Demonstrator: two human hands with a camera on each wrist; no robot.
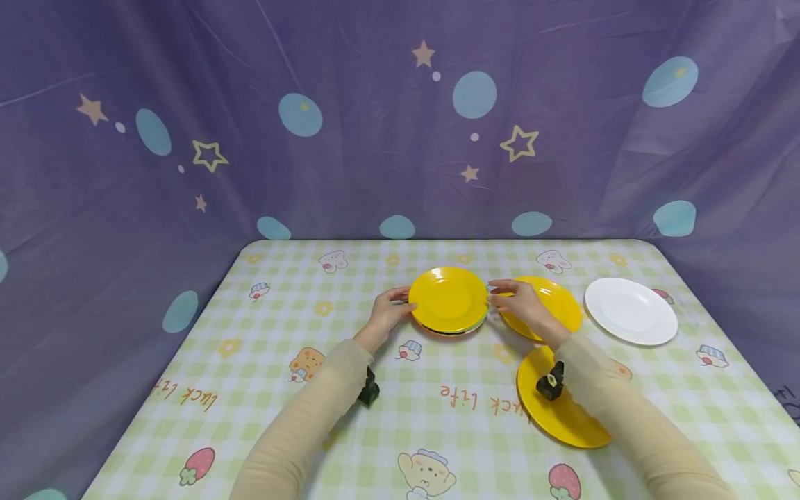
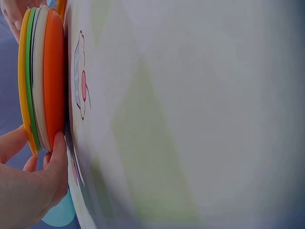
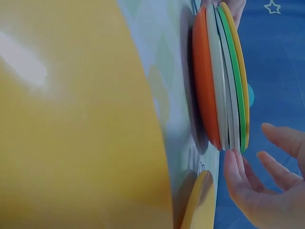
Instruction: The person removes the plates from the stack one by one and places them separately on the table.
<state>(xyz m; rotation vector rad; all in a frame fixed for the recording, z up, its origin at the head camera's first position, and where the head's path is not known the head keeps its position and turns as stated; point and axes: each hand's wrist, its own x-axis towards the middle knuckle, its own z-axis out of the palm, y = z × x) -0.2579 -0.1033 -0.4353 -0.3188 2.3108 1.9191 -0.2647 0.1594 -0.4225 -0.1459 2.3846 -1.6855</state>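
Observation:
A stack of plates (image 1: pixel 446 298) is between the two hands, a yellow plate on top. Seen edge-on in the left wrist view, green (image 2: pixel 31 81) and whitish rims lie below it, with an orange plate (image 2: pixel 54 76) at the bottom. My left hand (image 1: pixel 385 312) holds the stack's left edge, thumb at the top rim and fingers at the lower side. On the opposite side is my right hand (image 1: pixel 523 305), its fingers loosely bent. In the right wrist view, one fingertip meets the stack's edge, while the thumb stands apart from it.
Right of the stack lies another yellow plate (image 1: pixel 559 298), partly behind the right hand. Nearer, a yellow plate (image 1: pixel 565 420) sits partly under the right forearm. A white plate (image 1: pixel 631 312) lies farther right. Checked cloth (image 1: pixel 250 430) covers the table; a purple curtain (image 1: pixel 375 173) hangs behind.

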